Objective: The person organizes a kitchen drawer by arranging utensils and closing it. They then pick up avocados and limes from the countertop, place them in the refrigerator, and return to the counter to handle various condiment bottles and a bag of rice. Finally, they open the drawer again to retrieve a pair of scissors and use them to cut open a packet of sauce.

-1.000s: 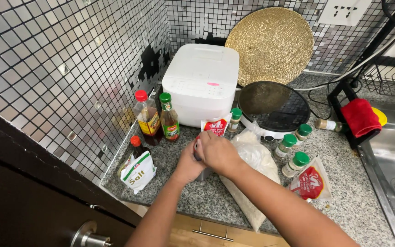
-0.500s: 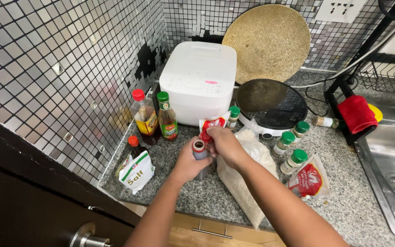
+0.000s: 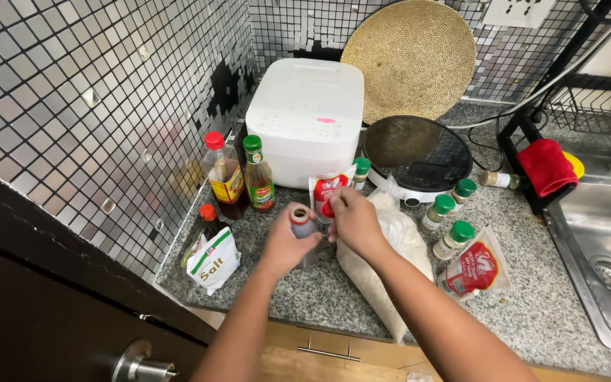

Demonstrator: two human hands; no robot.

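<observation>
Left hand (image 3: 286, 244) clasps small jar (image 3: 301, 223) — contents hidden.

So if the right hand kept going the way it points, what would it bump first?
Probably the red-and-white pouch just past the right hand, then the white cooker; depth is hard to judge.

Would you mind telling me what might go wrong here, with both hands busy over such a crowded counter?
1. The left hand holds a small jar above the counter; the right hand is at its top, so contents might spill if the grip slips.
2. The rice bag lies directly under the right forearm; a dropped elbow could press or tear it.
3. Green-capped spice jars stand close beside that arm and could be knocked over.
</observation>
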